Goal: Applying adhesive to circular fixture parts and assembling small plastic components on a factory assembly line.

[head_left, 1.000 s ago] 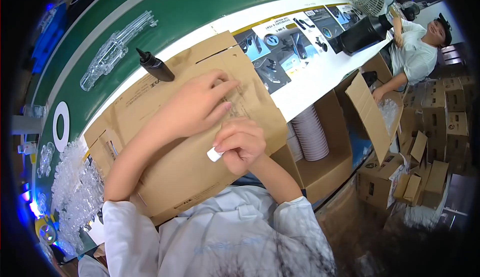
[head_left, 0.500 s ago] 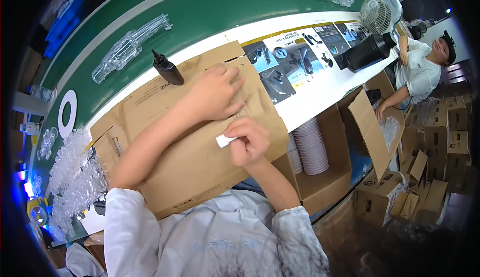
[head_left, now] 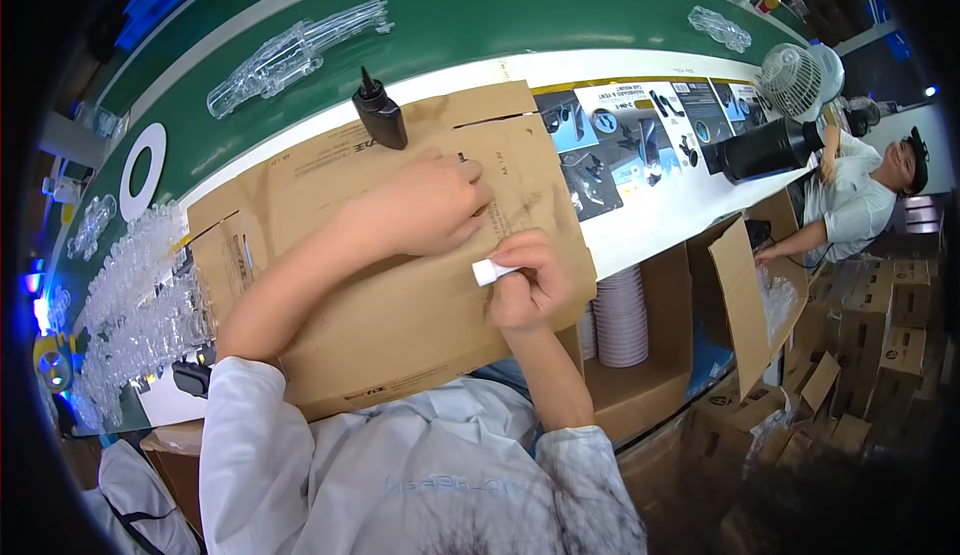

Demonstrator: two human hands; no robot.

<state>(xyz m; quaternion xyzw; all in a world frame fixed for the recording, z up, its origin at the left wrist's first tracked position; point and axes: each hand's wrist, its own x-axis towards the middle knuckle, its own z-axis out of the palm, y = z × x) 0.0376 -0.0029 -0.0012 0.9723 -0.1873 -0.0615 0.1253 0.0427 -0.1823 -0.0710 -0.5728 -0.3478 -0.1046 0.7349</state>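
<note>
A flattened brown cardboard sheet (head_left: 400, 315) lies on the bench in front of me. My left hand (head_left: 440, 203) rests over it with fingers curled under; whatever they hold, if anything, is hidden beneath them. My right hand (head_left: 532, 280) is just to the right and nearer me. It pinches a small white cylindrical piece (head_left: 488, 273) between thumb and fingers, one end sticking out toward the left. Beyond my left hand, a black bottle with a pointed nozzle (head_left: 380, 115) stands upright on the cardboard.
Clear plastic parts (head_left: 150, 300) are heaped at left, near a white ring (head_left: 143, 172). Printed packaging sheets (head_left: 640, 145), a black cylindrical device (head_left: 765, 152) and a fan (head_left: 792, 80) are at right. Below, an open carton holds stacked discs (head_left: 622, 320). A co-worker (head_left: 850, 190) sits at far right.
The view has shifted, moving the bench things rightward in the picture. My right hand has turned a little, showing more of the white piece. My left hand stays curled over the cardboard.
</note>
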